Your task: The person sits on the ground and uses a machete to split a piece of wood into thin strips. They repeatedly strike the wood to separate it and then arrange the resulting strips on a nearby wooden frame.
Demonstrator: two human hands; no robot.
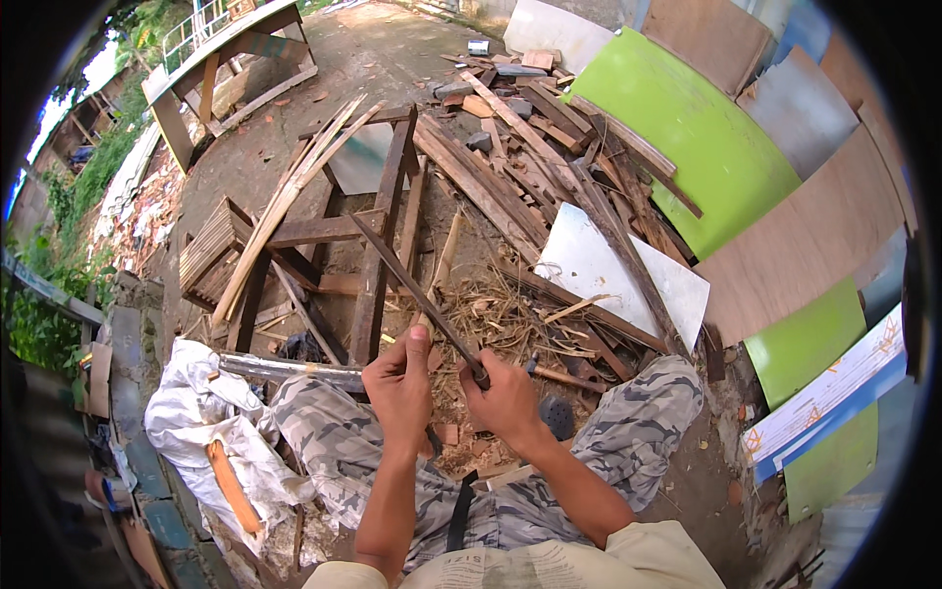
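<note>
Right hand [507,396] fisted on handle of long dark blade [417,294], angled up-left for shaving. Left hand [400,381] pinches thin bamboo strip [439,280], steadying it against blade; shavings [500,319] below.

Grey camouflage trousers [334,447] at six o'clock; bright green panel [706,147] at two; white sheet [599,270] near centre; crumpled white plastic [196,412] at eight; dark blade [412,290]; brown wood scraps [510,147] at twelve

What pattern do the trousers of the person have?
The trousers have a grey camouflage pattern, seen best in the head view.
</note>
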